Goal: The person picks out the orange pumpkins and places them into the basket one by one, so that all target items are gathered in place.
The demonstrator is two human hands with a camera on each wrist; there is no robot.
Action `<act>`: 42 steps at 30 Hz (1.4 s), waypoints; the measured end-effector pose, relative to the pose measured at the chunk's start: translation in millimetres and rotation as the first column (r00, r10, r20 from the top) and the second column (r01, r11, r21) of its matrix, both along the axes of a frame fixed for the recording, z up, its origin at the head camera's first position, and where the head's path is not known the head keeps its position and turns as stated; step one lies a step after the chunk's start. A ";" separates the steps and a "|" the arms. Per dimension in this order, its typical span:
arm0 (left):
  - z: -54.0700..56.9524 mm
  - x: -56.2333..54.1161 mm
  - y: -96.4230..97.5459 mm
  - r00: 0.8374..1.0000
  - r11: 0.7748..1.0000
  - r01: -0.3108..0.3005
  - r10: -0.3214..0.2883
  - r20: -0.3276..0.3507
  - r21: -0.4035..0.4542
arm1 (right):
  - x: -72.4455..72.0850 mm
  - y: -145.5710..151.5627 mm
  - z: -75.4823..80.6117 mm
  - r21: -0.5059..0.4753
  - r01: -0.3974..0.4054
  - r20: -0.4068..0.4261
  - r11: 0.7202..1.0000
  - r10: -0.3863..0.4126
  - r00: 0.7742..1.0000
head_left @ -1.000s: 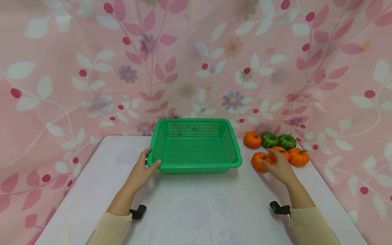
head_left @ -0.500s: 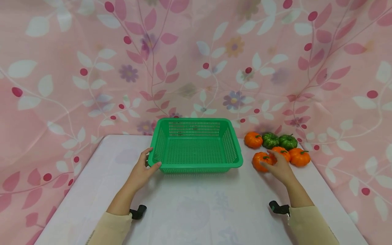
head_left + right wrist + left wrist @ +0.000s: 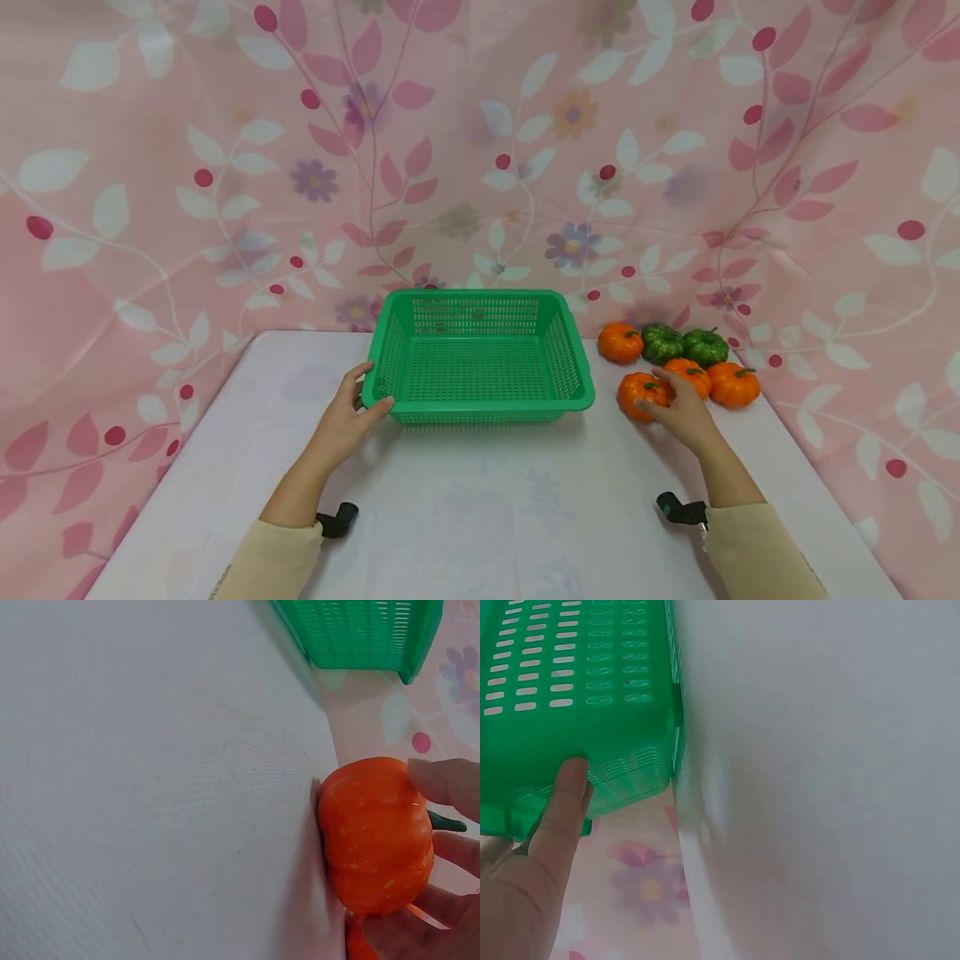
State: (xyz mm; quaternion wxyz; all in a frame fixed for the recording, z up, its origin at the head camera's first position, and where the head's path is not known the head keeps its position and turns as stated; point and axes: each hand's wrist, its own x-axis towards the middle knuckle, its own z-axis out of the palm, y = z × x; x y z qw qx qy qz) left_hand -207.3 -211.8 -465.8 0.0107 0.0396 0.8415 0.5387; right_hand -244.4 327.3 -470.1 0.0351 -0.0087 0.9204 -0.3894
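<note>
one orange pumpkin, at three o'clock from the green basket, is pinched by the right hand; the left hand grips the basket corner at eight o'clock. spreading fingers could roll the neighbouring pumpkin; glossy skin could cause slipping.

Two forearms extended, well apart.
In the head view, the left hand, left of centre, grips with its thumb straight and set apart from its fingers; the right hand, right of centre, curves thumb and fingers toward each other. Beige sleeves fill the bottom edge's two sides.
</note>
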 end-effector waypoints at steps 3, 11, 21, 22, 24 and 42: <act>-0.9 0.2 -0.6 1.000 1.000 0.002 -0.002 0.005 0.015 | 0.5 0.1 -0.4 0.016 0.002 0.009 1.000 -0.002 1.000; -3.3 0.5 -2.9 1.000 0.999 0.011 -0.011 0.000 0.043 | 1.2 0.6 -2.2 0.079 0.003 0.014 0.997 -0.005 1.000; -2.1 1.0 -2.8 1.000 0.994 0.026 -0.027 0.003 0.109 | 0.9 2.9 -3.6 0.087 0.013 0.051 0.996 -0.017 0.999; -1.9 0.8 -3.0 1.000 0.994 0.028 -0.028 0.003 0.109 | 1.2 2.8 -2.5 0.088 0.007 0.054 0.996 -0.012 0.998; -1.5 0.5 -2.9 0.999 0.992 0.031 -0.032 0.004 0.120 | 1.7 2.4 -0.6 0.091 -0.003 0.058 0.996 -0.002 0.998; -1.8 0.9 -1.9 1.000 0.990 0.022 -0.024 0.016 0.139 | 9.3 -0.1 8.6 0.094 -0.008 0.097 0.996 -0.001 0.995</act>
